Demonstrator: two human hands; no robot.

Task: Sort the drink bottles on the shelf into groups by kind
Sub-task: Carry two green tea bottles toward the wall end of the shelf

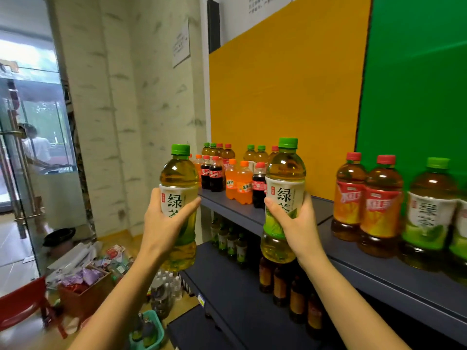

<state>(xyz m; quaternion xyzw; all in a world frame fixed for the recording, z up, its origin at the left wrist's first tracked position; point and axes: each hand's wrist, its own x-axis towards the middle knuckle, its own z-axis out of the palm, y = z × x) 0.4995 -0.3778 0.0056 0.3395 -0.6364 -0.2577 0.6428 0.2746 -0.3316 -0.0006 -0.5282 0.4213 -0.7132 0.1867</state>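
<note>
My left hand (pixel 165 224) grips a green tea bottle (pixel 180 178) with a green cap, held upright left of the shelf end. My right hand (pixel 294 226) grips a second green tea bottle (pixel 285 173), upright in front of the top shelf (pixel 379 271). On that shelf at the right stand two red-capped iced tea bottles (pixel 366 205) and a green tea bottle (pixel 429 215). Farther back stand small orange soda bottles (pixel 238 184), cola bottles (pixel 214 174) and more tea bottles (pixel 255 154).
Lower shelves (pixel 227 286) hold green tea bottles (pixel 231 242) and iced tea bottles (pixel 290 286). On the floor at left lie a box of packets (pixel 83 281), water bottles (pixel 164 289), a teal basket (pixel 149 329) and a red chair (pixel 20 304). A glass door (pixel 27 147) stands at the far left.
</note>
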